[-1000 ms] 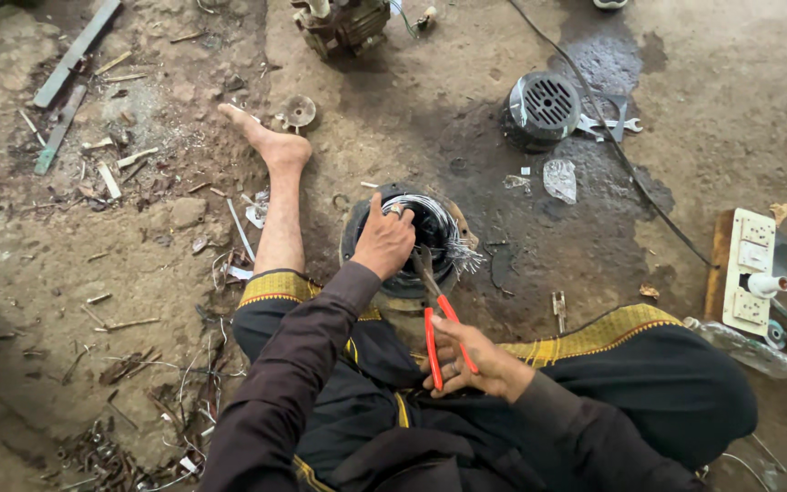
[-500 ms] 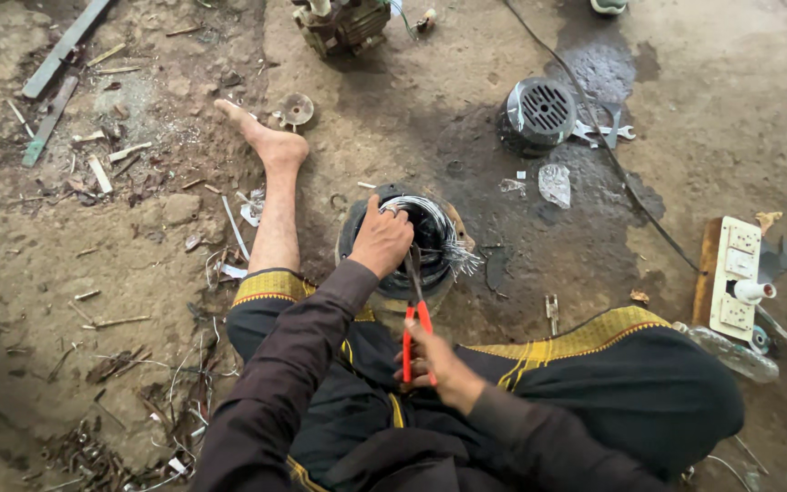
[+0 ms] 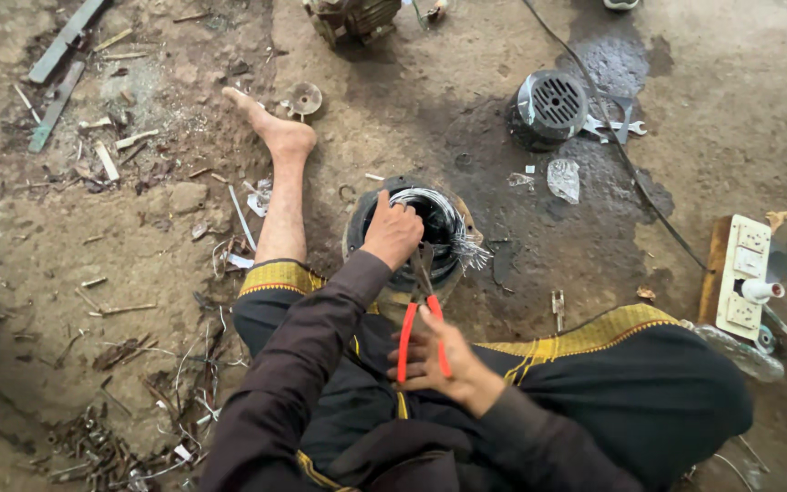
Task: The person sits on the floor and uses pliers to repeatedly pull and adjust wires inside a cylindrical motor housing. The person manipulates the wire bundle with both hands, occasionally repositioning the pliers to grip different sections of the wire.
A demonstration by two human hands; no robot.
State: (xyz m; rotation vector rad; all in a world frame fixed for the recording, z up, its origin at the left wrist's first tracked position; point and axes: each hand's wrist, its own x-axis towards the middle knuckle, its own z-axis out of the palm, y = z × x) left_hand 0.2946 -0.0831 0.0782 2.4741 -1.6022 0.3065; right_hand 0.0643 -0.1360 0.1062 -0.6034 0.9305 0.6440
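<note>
Between the knees, dark round motor stator point(image 3: 430, 228) under left hand point(image 3: 392, 232); right hand point(image 3: 444, 360) gripping red-handled pliers point(image 3: 419, 319).

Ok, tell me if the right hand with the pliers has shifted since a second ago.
Yes. The right hand with the red-handled pliers moved leftward, now directly below the motor housing.
</note>
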